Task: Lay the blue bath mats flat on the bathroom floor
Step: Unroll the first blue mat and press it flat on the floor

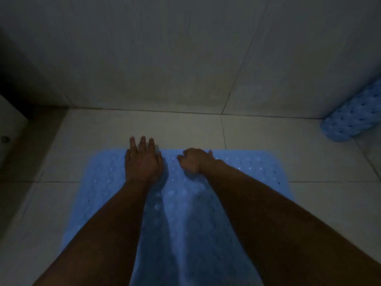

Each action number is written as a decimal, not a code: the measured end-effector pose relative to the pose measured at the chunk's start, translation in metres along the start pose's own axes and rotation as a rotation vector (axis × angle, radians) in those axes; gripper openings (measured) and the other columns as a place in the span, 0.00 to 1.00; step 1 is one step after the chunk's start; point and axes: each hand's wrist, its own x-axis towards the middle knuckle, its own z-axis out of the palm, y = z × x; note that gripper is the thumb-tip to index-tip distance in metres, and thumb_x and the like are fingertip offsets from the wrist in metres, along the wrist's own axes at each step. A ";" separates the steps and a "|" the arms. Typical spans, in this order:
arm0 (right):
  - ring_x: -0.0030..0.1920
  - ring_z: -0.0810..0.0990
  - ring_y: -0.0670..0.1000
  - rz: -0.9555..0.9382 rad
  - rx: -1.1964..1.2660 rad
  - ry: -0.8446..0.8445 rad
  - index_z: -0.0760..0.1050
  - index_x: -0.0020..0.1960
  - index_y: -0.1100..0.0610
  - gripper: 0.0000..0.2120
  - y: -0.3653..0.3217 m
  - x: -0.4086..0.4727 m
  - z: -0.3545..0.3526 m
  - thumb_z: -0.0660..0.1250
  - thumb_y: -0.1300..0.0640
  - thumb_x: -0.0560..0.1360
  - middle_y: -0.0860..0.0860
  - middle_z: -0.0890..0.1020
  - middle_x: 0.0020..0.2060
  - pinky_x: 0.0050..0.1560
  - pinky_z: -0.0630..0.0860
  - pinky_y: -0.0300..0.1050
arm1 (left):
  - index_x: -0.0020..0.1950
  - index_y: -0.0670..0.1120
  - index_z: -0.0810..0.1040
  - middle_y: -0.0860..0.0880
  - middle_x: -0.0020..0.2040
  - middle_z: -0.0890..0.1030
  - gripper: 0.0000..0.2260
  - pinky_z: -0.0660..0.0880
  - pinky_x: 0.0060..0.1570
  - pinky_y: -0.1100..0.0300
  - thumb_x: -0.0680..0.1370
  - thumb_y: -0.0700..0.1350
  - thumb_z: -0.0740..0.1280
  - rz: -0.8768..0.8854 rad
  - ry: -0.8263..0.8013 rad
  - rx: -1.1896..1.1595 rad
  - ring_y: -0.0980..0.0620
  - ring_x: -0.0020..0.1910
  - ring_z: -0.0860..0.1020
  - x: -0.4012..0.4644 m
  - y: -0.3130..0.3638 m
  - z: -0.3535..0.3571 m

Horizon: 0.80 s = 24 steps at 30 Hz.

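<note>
Both hands on the blue mat (237, 182), pretty dim in here.
Left hand (143, 162) fingers spread flat past the far edge, right hand (193, 161) fingers curled, gripping nothing; rolled mat (352, 118) well off to the right.

Light blue bubble-dotted mat (237, 174), blue dark-holed rolled mat (352, 120), pale grey tiles (103, 131)

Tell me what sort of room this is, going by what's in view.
Most likely a bathroom or shower area: a tiled floor meets a tiled wall, a blue perforated bath mat lies under both hands, and a second rolled mat rests in the corner.
</note>
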 end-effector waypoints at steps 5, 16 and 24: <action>0.73 0.69 0.61 0.055 0.076 0.101 0.66 0.75 0.62 0.25 0.049 -0.021 -0.048 0.59 0.53 0.80 0.61 0.68 0.75 0.73 0.68 0.53 | 0.83 0.47 0.55 0.45 0.84 0.53 0.27 0.53 0.79 0.42 0.85 0.55 0.51 0.098 -0.082 0.002 0.39 0.82 0.45 -0.005 0.056 0.008; 0.76 0.64 0.57 0.065 0.117 0.463 0.71 0.73 0.53 0.21 0.152 -0.048 0.010 0.55 0.49 0.83 0.54 0.70 0.75 0.74 0.64 0.59 | 0.83 0.47 0.40 0.43 0.82 0.33 0.36 0.37 0.79 0.42 0.81 0.66 0.38 0.387 -0.163 0.114 0.43 0.80 0.31 -0.028 0.141 0.104; 0.81 0.53 0.53 0.058 0.113 0.479 0.69 0.75 0.52 0.21 0.176 -0.058 0.011 0.54 0.49 0.84 0.49 0.64 0.78 0.79 0.52 0.58 | 0.83 0.45 0.47 0.44 0.84 0.43 0.33 0.41 0.80 0.43 0.84 0.62 0.40 0.402 -0.091 0.103 0.48 0.83 0.41 -0.031 0.141 0.107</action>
